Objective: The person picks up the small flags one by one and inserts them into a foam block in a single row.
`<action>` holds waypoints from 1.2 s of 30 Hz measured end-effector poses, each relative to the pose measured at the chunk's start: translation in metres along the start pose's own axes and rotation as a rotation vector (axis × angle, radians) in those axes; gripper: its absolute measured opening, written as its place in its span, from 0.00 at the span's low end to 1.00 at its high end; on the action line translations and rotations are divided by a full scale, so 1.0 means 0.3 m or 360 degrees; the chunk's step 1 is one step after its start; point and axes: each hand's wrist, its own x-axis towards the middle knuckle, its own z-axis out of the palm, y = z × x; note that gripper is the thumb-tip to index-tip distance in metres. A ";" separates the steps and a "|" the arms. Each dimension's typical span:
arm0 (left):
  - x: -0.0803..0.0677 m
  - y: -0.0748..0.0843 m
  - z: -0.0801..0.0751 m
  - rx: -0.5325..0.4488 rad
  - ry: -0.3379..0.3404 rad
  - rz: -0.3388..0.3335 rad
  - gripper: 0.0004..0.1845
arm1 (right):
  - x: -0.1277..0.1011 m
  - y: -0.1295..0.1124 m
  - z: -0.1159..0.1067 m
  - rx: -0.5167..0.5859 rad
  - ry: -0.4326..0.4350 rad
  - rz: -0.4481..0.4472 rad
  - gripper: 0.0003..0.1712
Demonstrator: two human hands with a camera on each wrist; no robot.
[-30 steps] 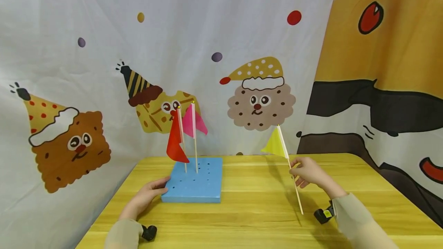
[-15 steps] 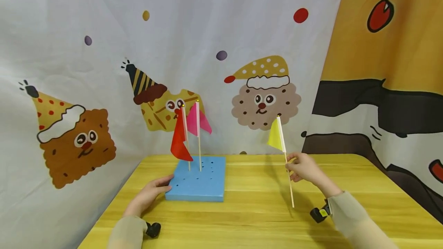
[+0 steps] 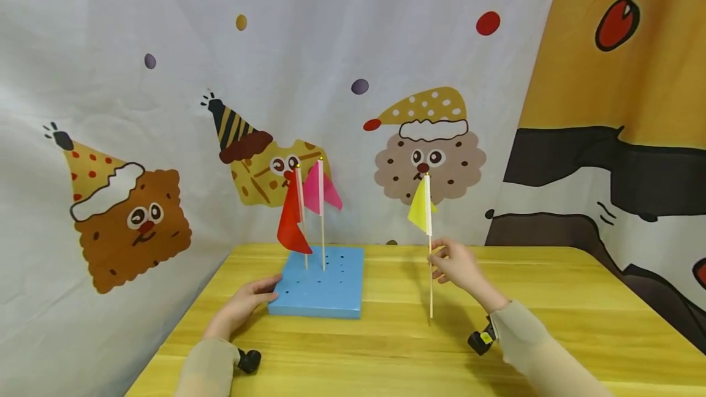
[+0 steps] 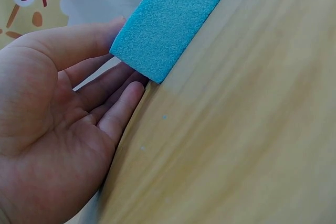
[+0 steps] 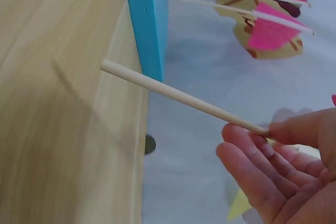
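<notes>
My right hand [image 3: 458, 265] pinches the thin wooden stick of a yellow flag [image 3: 420, 210] between thumb and fingertips. The flag stands nearly upright, and the stick's bare lower end [image 5: 126, 72] points down over the table. To the left lies a blue foam block [image 3: 325, 299] with small holes in its top. A red flag [image 3: 292, 225] and a pink flag [image 3: 313, 189] stand in it on their sticks. At the block's left side, my left hand [image 3: 248, 302] rests with its fingers extended; the thumb [image 4: 100, 40] touches the corner edge.
Block and hands are on a wood-grain table [image 3: 386, 354]. Behind it hangs a white curtain [image 3: 309, 29] printed with cartoon biscuits, with an orange and black printed cloth [image 3: 651, 90] at the right. Each wrist bears a small black camera [image 3: 480, 342].
The right hand has carried the yellow flag leftward toward the block, and its stick has turned from slanted to nearly upright. The left hand stays beside the block. The whole view has shifted slightly.
</notes>
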 end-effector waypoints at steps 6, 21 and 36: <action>-0.009 0.010 0.000 0.0022 -0.0008 0.0003 0.31 | 0.040 -0.040 0.063 -0.0010 0.0036 -0.0092 0.12; -0.006 0.002 0.000 0.0012 -0.0029 0.0050 0.31 | 0.146 -0.140 0.193 -0.0012 -0.0001 -0.0192 0.10; 0.001 -0.007 -0.009 -0.0002 -0.0048 0.0053 0.31 | 0.251 -0.203 0.356 0.0109 0.0022 -0.0324 0.11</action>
